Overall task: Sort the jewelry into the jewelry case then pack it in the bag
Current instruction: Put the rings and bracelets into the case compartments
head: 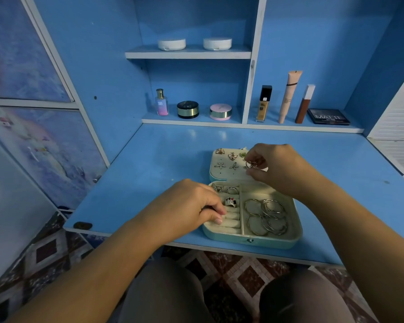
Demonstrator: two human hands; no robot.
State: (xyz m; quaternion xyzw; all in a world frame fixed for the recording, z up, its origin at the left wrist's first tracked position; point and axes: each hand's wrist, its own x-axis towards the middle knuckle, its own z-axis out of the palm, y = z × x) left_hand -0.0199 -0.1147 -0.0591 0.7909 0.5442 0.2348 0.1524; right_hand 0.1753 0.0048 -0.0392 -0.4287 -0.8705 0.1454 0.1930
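Left hand over jewelry case; blurred trinket in right hand

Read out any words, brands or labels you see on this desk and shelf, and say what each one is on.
"MATTE": on the dark eyeshadow palette; the smaller line under it is blurred.
"SB": on the pink perfume bottle.
The print on the yellow foundation bottle and on the beige tube is too small to read.

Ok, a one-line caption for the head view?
Right hand pinches a silver piece over the case lid; left hand rests on the ring rolls.
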